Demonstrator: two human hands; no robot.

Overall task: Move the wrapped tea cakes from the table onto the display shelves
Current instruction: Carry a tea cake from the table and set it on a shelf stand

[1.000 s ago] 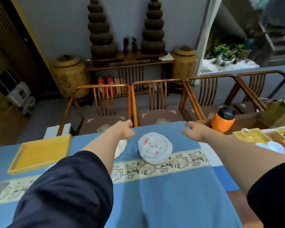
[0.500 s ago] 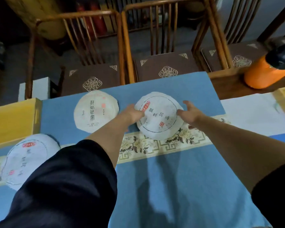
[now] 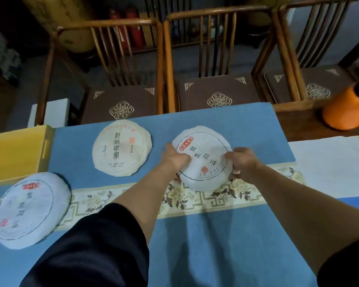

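Both hands are closing on the right-hand cake [image 3: 203,158], which is lying flat on the blue desk [image 3: 247,125]. The left hand [image 3: 175,158] is clamping its left rim, the right hand [image 3: 241,162] its right rim, so the disc is sitting directly between the fingers [image 3: 229,156], thumbs on top. Both hands are equally near. The cake is round, with no long axis; its near edge is overlapping the patterned band [image 3: 195,198]. Judgement: lift is starting. Two more cakes, middle [image 3: 121,148] and left [image 3: 30,208], are waiting untouched. Shelves are not in view.
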